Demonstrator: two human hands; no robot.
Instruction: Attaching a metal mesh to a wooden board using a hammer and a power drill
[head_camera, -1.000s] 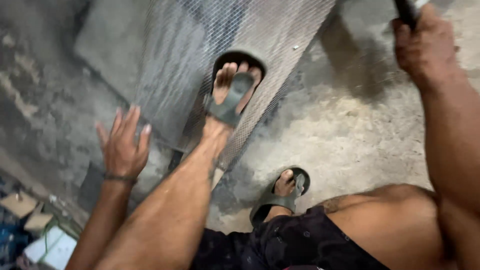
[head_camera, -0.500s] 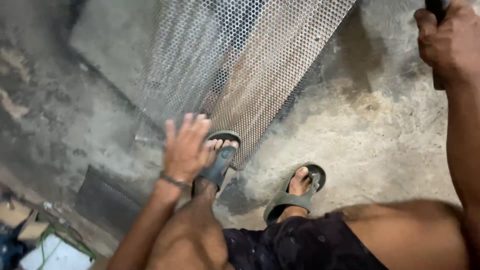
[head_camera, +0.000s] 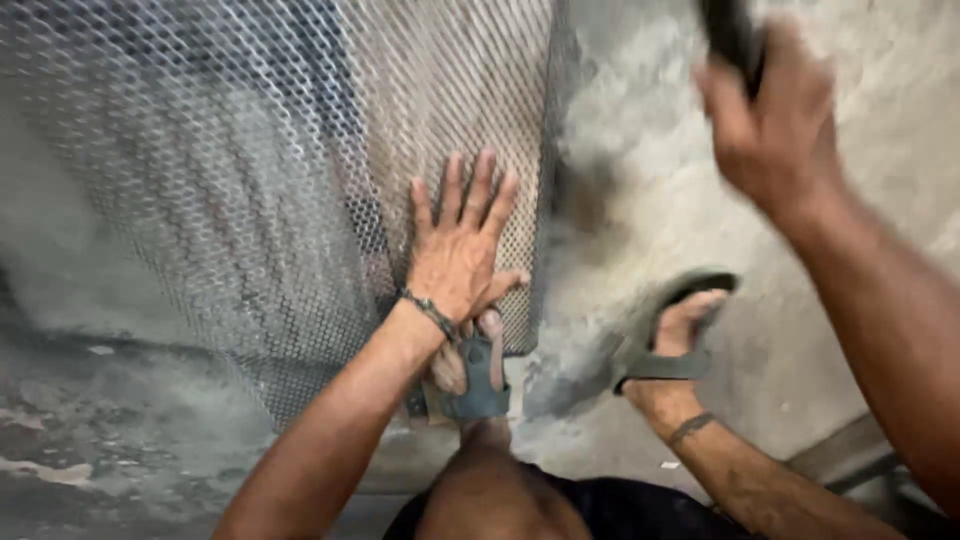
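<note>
Fingers spread, the left hand (head_camera: 462, 250) is pressing flat on the metal mesh sheet (head_camera: 250, 170), which is lying under its palm on the concrete floor (head_camera: 640, 200). Right hand (head_camera: 775, 130) is gripping a dark handle (head_camera: 730, 35), raised. The mesh looks stiff, light and sharp-edged, so flat pressure is probably suiting it.

One metal mesh sheet (head_camera: 250, 170) on concrete floor (head_camera: 650, 180). Two hands: left hand (head_camera: 458, 250), right hand (head_camera: 775, 130). One dark tool handle (head_camera: 730, 35). Two sandals (head_camera: 475, 385) (head_camera: 665, 330). One wristband (head_camera: 432, 313).

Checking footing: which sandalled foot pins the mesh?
The foot just below the left hand stands on the mesh sheet's edge; the other foot rests on bare concrete.
</note>
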